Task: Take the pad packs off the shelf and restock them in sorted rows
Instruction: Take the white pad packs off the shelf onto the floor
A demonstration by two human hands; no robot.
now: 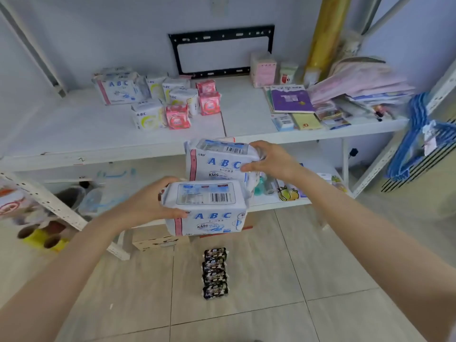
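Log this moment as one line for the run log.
left hand: holds near ABC pack | right hand: holds far ABC pack | shelf: small pad packs on it

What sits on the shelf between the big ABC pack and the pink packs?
In the head view, small white ABC packs stand between the big ABC pack and the pink packs.

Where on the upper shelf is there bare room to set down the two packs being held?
Widest bare patch: the shelf left of the large ABC pack, out to the left post. A narrower gap lies between the red packs and the purple booklet. The right end is crowded with stationery and pink cloth.
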